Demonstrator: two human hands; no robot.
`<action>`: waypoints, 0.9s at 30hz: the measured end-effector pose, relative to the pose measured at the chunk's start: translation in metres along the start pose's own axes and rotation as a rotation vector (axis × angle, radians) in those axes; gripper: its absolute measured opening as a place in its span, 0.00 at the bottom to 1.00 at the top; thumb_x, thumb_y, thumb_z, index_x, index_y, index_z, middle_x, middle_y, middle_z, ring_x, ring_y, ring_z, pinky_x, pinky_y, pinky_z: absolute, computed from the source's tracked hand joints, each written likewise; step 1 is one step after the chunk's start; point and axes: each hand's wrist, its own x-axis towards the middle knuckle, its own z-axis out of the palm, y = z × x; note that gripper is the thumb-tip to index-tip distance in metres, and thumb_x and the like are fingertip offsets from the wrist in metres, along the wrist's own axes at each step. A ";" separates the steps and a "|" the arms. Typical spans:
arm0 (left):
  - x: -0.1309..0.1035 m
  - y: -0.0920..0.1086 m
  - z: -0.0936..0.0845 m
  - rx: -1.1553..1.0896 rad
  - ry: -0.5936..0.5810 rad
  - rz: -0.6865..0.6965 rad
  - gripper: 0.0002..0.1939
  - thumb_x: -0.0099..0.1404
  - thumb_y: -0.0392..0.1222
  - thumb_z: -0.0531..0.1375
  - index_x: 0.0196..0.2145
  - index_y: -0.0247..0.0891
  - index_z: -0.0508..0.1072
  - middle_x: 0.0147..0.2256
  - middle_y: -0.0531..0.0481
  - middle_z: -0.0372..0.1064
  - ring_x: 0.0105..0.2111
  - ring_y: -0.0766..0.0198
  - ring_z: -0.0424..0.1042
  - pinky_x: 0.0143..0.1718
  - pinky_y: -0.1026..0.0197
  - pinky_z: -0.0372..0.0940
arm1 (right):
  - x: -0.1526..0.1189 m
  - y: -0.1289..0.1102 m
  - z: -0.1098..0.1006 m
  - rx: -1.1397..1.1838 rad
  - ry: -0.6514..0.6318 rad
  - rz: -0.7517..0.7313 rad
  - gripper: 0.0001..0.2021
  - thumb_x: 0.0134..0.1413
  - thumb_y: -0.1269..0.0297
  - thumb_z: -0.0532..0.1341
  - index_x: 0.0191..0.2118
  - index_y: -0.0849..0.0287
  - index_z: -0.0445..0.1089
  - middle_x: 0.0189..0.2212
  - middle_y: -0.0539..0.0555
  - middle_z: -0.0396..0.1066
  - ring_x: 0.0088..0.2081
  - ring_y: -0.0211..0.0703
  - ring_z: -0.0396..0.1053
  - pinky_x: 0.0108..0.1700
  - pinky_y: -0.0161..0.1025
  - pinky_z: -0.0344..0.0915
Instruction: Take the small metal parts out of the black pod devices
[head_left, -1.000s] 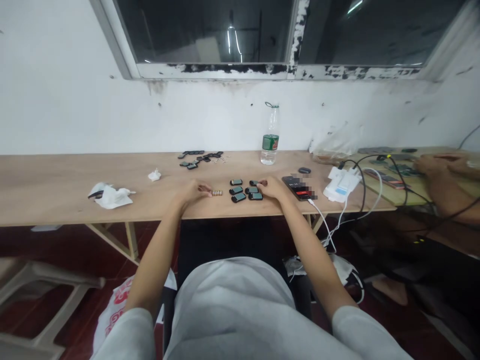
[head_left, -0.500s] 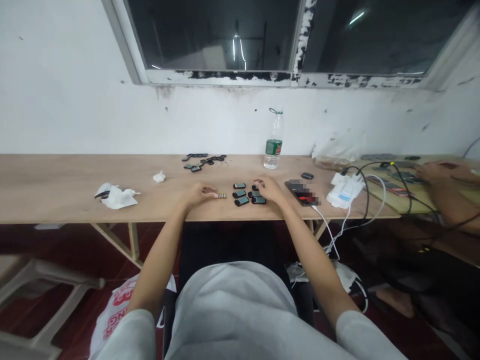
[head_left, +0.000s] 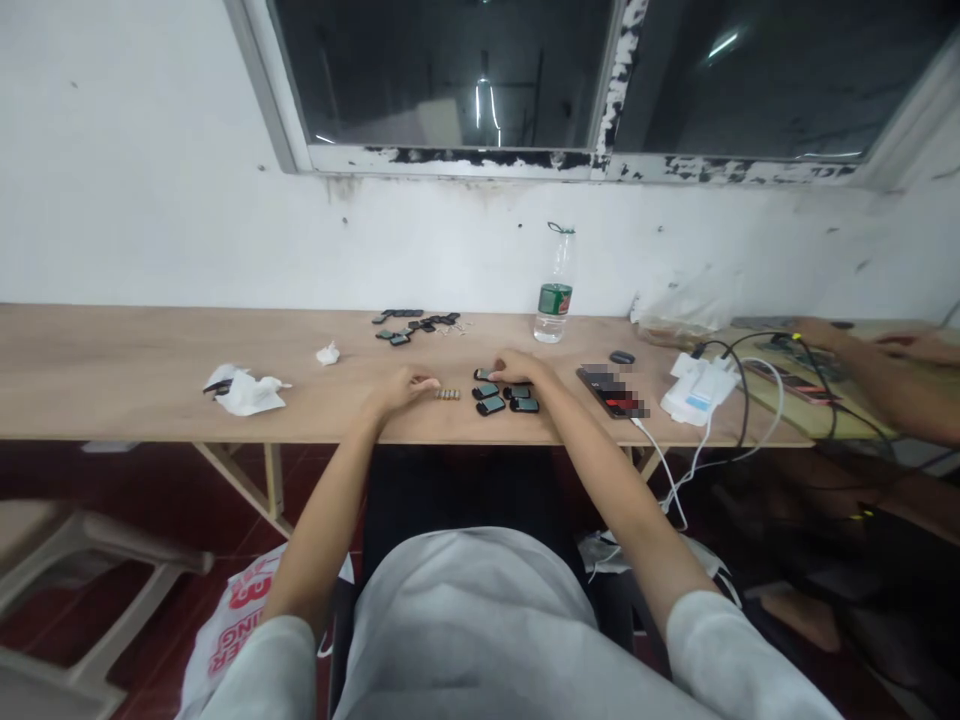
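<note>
Wooden table (head_left: 112, 370) (long) bears fobs (head_left: 491, 405), bottle (head_left: 553, 300), tissue (head_left: 244, 392).

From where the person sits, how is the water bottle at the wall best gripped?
Grip the water bottle around its straight body at the green label, coming from the front. It stands upright, its near side is free, and the neck is narrow.

- A single head-worn view looks forward and down from above the seated person's lap.
- It faces the white wall (head_left: 150, 200) and window (head_left: 450, 70), squarely across the table's (head_left: 112, 400) near edge.
- The tabletop sits at arm's length.
</note>
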 end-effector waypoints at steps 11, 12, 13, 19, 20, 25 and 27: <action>-0.004 0.033 0.003 0.076 -0.010 0.244 0.23 0.60 0.59 0.66 0.45 0.38 0.80 0.49 0.40 0.75 0.42 0.54 0.75 0.43 0.55 0.71 | -0.027 -0.012 0.001 0.369 0.410 -0.272 0.13 0.54 0.66 0.64 0.45 0.64 0.73 0.42 0.57 0.77 0.38 0.41 0.72 0.43 0.35 0.67; -0.006 0.042 0.004 0.081 0.003 0.308 0.22 0.63 0.57 0.65 0.46 0.38 0.80 0.49 0.41 0.74 0.42 0.56 0.75 0.45 0.56 0.71 | -0.037 -0.018 -0.002 0.427 0.423 -0.286 0.12 0.56 0.65 0.63 0.46 0.63 0.73 0.42 0.56 0.77 0.39 0.41 0.73 0.44 0.36 0.67; -0.008 0.051 0.007 0.092 0.027 0.356 0.20 0.65 0.55 0.63 0.47 0.38 0.79 0.49 0.42 0.74 0.40 0.58 0.75 0.44 0.56 0.71 | -0.048 -0.025 -0.005 0.479 0.425 -0.295 0.12 0.57 0.63 0.63 0.45 0.61 0.74 0.42 0.56 0.78 0.40 0.42 0.73 0.44 0.36 0.68; -0.013 0.093 0.029 0.162 0.209 0.639 0.15 0.70 0.44 0.61 0.52 0.40 0.76 0.44 0.44 0.73 0.35 0.64 0.73 0.37 0.62 0.71 | -0.100 -0.051 -0.008 0.688 0.520 -0.219 0.14 0.55 0.54 0.65 0.41 0.60 0.74 0.39 0.57 0.77 0.30 0.42 0.75 0.32 0.37 0.70; -0.013 0.096 0.032 0.165 0.217 0.664 0.14 0.71 0.42 0.60 0.52 0.40 0.76 0.43 0.44 0.73 0.35 0.64 0.73 0.36 0.62 0.72 | -0.103 -0.052 -0.006 0.727 0.521 -0.212 0.15 0.55 0.53 0.66 0.40 0.59 0.73 0.39 0.56 0.76 0.29 0.42 0.75 0.31 0.37 0.70; -0.015 0.103 0.035 0.212 0.203 0.705 0.15 0.71 0.41 0.60 0.54 0.42 0.75 0.46 0.44 0.72 0.42 0.61 0.75 0.37 0.62 0.74 | -0.111 -0.052 -0.004 0.888 0.452 -0.227 0.18 0.53 0.48 0.67 0.39 0.57 0.69 0.36 0.54 0.74 0.26 0.40 0.73 0.27 0.37 0.70; -0.017 0.105 0.033 0.232 0.207 0.708 0.15 0.71 0.41 0.60 0.54 0.42 0.75 0.47 0.43 0.72 0.43 0.60 0.75 0.38 0.62 0.74 | -0.113 -0.052 -0.007 0.911 0.422 -0.245 0.18 0.52 0.48 0.67 0.39 0.57 0.68 0.35 0.53 0.73 0.26 0.40 0.72 0.27 0.36 0.70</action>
